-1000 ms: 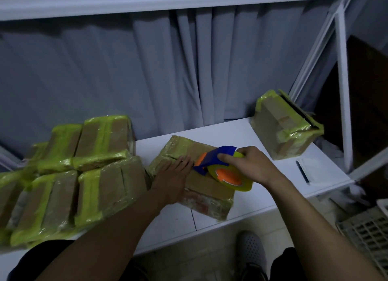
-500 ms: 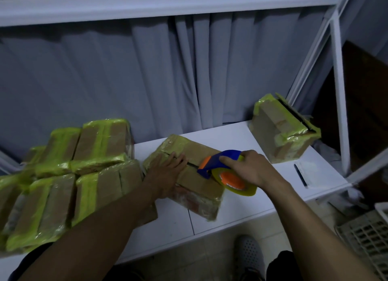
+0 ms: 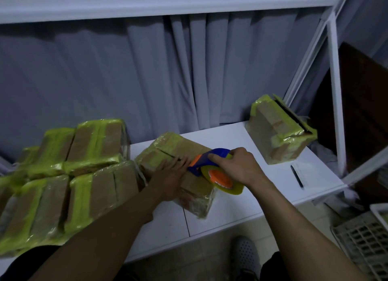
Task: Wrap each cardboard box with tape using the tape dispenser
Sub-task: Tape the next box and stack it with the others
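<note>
— Left grip [image 3: 170, 182]?
— Released, fingers straight, pressed flat on top of the cardboard box [image 3: 180, 147].
— Right grip [image 3: 237, 167]?
— Grasping the tape dispenser [image 3: 220, 179], curled over its blue body, forefinger laid along the top. Dispenser touching the box's top, just right of the left grip's fingertips.
— And the box?
— Lying on the white desk [image 3: 252, 205], under both grips, partly banded in yellow-green tape.
— Elsewhere?
— Left of the left grip, a pile of wrapped boxes [image 3: 84, 165]. Beyond and right of the right grip, well apart, another taped box [image 3: 277, 133], with a dark pen [image 3: 297, 175] near it on the desk.
</note>
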Tool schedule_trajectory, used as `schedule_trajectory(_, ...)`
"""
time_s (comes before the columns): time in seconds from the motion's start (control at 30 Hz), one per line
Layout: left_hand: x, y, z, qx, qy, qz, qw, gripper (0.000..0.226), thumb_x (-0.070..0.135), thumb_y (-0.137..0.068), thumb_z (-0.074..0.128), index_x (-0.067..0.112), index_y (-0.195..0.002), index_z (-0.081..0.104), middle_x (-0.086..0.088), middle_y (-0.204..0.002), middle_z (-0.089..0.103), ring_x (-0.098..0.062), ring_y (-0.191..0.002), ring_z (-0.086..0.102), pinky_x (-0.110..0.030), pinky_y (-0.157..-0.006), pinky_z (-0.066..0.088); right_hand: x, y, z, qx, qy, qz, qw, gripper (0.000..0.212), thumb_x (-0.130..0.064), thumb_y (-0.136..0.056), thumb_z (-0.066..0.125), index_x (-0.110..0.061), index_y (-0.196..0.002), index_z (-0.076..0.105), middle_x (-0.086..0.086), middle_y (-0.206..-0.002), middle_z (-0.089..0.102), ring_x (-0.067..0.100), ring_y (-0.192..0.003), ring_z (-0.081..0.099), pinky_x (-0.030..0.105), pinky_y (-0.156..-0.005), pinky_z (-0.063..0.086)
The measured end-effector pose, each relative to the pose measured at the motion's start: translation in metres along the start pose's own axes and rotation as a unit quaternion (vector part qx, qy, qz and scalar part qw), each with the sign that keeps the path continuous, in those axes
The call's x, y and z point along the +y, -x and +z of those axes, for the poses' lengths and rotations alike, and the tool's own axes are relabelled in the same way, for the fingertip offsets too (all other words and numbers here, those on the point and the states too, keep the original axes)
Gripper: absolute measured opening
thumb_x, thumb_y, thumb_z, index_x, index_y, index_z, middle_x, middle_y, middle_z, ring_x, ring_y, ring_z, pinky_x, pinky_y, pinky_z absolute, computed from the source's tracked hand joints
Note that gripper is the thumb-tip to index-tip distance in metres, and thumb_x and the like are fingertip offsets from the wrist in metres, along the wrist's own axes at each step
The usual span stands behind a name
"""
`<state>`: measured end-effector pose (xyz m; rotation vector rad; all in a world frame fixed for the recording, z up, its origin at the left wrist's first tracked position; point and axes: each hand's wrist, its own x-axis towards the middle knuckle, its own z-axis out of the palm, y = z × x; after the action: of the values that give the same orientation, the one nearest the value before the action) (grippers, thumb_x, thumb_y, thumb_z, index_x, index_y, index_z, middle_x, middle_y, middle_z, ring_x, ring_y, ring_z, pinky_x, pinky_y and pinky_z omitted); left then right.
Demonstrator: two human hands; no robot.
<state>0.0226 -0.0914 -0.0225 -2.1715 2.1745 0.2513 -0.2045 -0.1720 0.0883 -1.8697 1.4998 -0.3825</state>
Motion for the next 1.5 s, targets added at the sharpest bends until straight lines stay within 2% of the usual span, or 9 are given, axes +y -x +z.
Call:
schedule_trajectory(0.27,-0.003,0.004,-0.008,-0.005,-0.019,0.013,1.000,0.131,0.104,-0.053,0.013,0.028,-0.158,-0.003,0.008,-0.166,0.000,-0.018,-0.153,0.004,-0.046,-0.121,0.008,0.004,0.007,-0.028,-0.005,0.015,-0.017,1.000,0.056,-0.071,-0.072,0.074,-0.017,-0.085,0.069,0.000,-0.083,0.070,0.015,-0.075,0.067,0.032,-0.060,0.052)
schedule_trajectory(0.37,-0.001,0.002,-0.008,-0.006,-0.023,0.012,1.000,0.124,0.098,-0.064,0.037,0.027,-0.158,-0.002,0.008,-0.166,-0.001,-0.018,-0.153,0.003,-0.046,-0.122,0.007,0.016,0.008,-0.039,-0.021,0.009,-0.002,1.000,0.051,-0.063,-0.073,0.078,-0.015,-0.088,0.070,0.002,-0.087,0.072,0.017,-0.078,0.068,0.037,-0.070,0.056)
schedule_trajectory(0.53,-0.003,0.002,-0.013,-0.036,-0.020,0.009,0.999,0.124,0.096,-0.065,0.040,0.029,-0.157,-0.011,0.007,-0.165,-0.011,-0.022,-0.152,-0.009,-0.050,-0.121,0.002,0.027,0.004,-0.024,-0.061,0.029,0.027,0.997,0.075,-0.081,-0.067,0.073,-0.017,-0.106,0.064,0.003,-0.100,0.070,0.019,-0.086,0.066,0.028,-0.062,0.048)
schedule_trajectory(0.7,-0.014,-0.006,-0.037,-0.068,-0.080,-0.034,0.994,0.111,0.075,-0.081,0.055,0.030,-0.157,-0.012,0.002,-0.165,-0.018,-0.036,-0.148,-0.022,-0.061,-0.116,-0.005,0.028,0.002,-0.002,-0.044,-0.019,0.040,0.998,0.067,-0.078,-0.071,0.072,-0.014,-0.093,0.069,0.003,-0.087,0.070,0.017,-0.077,0.067,0.025,-0.056,0.044)
schedule_trajectory(0.77,-0.009,-0.006,-0.050,-0.081,-0.047,-0.027,0.995,0.108,0.067,-0.082,0.061,0.025,-0.158,-0.003,-0.002,-0.166,-0.009,-0.034,-0.151,-0.008,-0.058,-0.120,0.003,0.025,0.002,0.005,-0.047,-0.021,0.033,0.998,0.064,-0.075,-0.075,0.072,-0.014,-0.094,0.068,0.002,-0.085,0.069,0.016,-0.076,0.067,0.023,-0.055,0.043)
schedule_trajectory(0.9,0.014,-0.001,-0.048,-0.071,0.240,0.021,0.968,0.116,0.079,-0.063,0.069,0.026,-0.153,0.018,-0.001,-0.161,0.025,-0.020,-0.139,0.036,-0.043,-0.117,0.029,0.023,0.000,0.003,-0.054,-0.014,0.032,0.998,0.057,-0.068,-0.079,0.073,-0.012,-0.091,0.068,0.005,-0.086,0.070,0.016,-0.075,0.066,0.025,-0.058,0.045)
schedule_trajectory(0.97,0.023,0.002,-0.032,-0.028,0.138,0.021,0.990,0.135,0.093,-0.049,0.062,0.031,-0.155,0.007,0.007,-0.163,0.017,-0.018,-0.147,0.020,-0.043,-0.120,0.018,0.022,-0.001,0.000,-0.085,-0.003,0.037,0.996,0.049,-0.059,-0.083,0.074,-0.011,-0.094,0.070,0.007,-0.090,0.072,0.016,-0.076,0.067,0.025,-0.061,0.047)
schedule_trajectory(1.1,0.020,-0.003,-0.013,0.001,0.089,-0.003,0.996,0.129,0.095,-0.059,0.052,0.034,-0.157,-0.005,0.014,-0.165,0.000,-0.011,-0.152,-0.001,-0.046,-0.122,0.002,0.020,0.000,-0.004,-0.119,-0.013,0.043,0.992,0.042,-0.052,-0.086,0.074,-0.012,-0.097,0.069,0.005,-0.091,0.073,0.015,-0.077,0.069,0.024,-0.063,0.049)
schedule_trajectory(1.5,-0.004,-0.007,-0.022,-0.046,0.026,-0.025,0.998,0.116,0.085,-0.073,0.051,0.032,-0.157,-0.011,0.017,-0.164,-0.008,-0.012,-0.152,-0.005,-0.050,-0.121,0.002,0.042,0.017,-0.031,-0.115,-0.002,0.050,0.992,0.044,-0.054,-0.086,0.070,-0.010,-0.087,0.075,0.006,-0.079,0.074,0.018,-0.070,0.071,0.025,-0.060,0.048)
